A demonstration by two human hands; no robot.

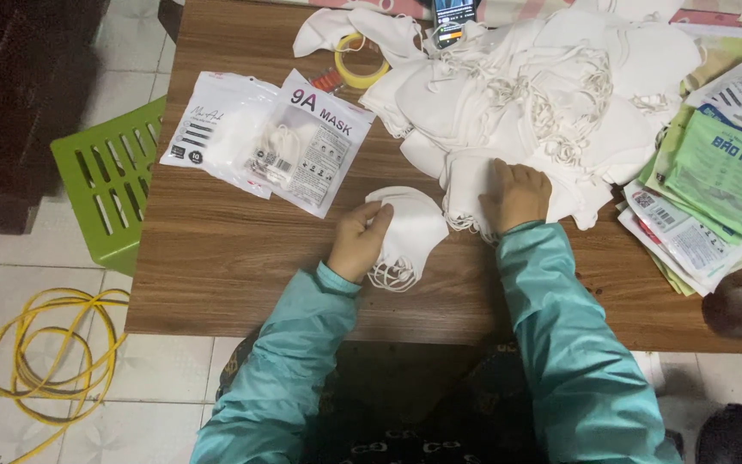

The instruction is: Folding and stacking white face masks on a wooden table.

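Grip, left hand [356, 242]: fingers closed on a small stack of white masks [407, 230], centre of frame, ear loops dangling below. Right hand [517, 196]: palm down on the mask heap [551, 94], upper centre; whether it pinches one cannot be told. Best handled by lifting a single mask clear of tangled loops, edges squared to the stack. Filled packets [272, 137] upper left; flat pouches [714, 189] right edge of table [216, 258].

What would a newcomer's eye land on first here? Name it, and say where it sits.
First the big heap of white face masks, spread across the far right of the wooden table. Next the left hand holding a small stack of masks at the table's middle, while the right hand rests on the heap's near edge.
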